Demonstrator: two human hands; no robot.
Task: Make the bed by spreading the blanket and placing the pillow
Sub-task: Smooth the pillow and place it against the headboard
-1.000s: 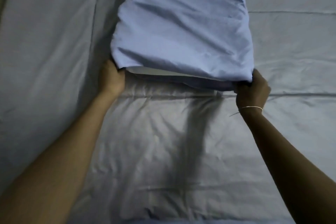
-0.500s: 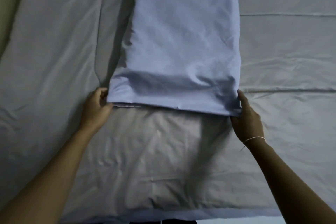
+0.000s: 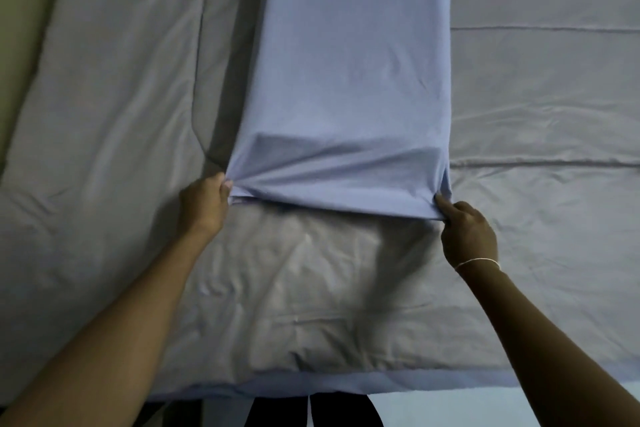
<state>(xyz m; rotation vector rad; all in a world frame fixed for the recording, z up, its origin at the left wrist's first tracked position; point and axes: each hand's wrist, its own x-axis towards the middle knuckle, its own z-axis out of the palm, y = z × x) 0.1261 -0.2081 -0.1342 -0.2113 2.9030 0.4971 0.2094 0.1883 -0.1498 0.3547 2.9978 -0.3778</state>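
Note:
A light blue blanket (image 3: 349, 87), folded into a long strip, lies down the middle of the bed and runs off the top of the view. My left hand (image 3: 202, 206) grips its near left corner, where the cloth bunches into creases. My right hand (image 3: 465, 232) pinches the near right corner, with a thin bracelet on that wrist. The near edge of the blanket is stretched taut between both hands. No pillow is in view.
A grey sheet (image 3: 311, 288) covers the bed (image 3: 554, 218) and is wrinkled in front of the blanket. The bed's near edge (image 3: 346, 386) runs along the bottom, with dark legs below it. A pale floor strip (image 3: 20, 45) shows at the far left.
Both hands have pulled the blanket's near edge toward me, drawing the strip out longer and flatter. The grip at both corners has tightened into a pinch.

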